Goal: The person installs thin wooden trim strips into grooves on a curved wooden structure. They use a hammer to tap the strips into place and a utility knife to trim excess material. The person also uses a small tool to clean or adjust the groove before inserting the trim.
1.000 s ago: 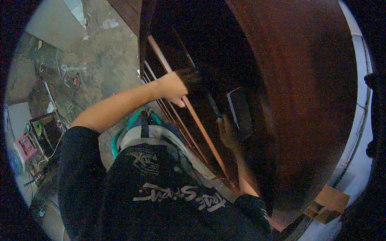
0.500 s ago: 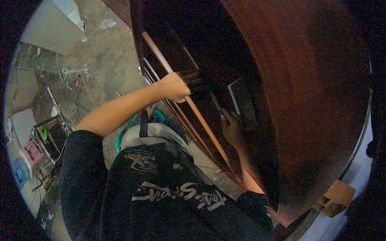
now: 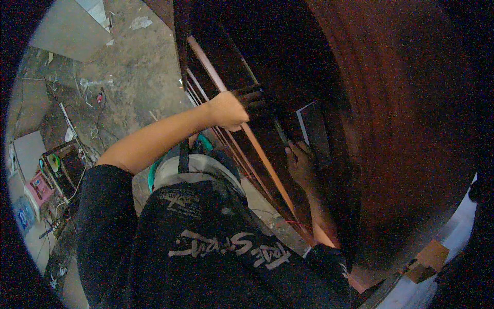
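Head view: the thin strip (image 3: 280, 129) slants toward five o'clock inside the brown wooden cabinet (image 3: 406, 144), right hand (image 3: 301, 160) by its lower end at three, left hand (image 3: 230, 109) over the wooden rail (image 3: 266, 160) near twelve. Hands apart; whether either clamps, I can't tell. Light, even pressure should suit.

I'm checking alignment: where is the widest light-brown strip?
In the head view, the widest light-brown strip slants through the middle, ending low, just left of the right forearm; the left hand lies across it.
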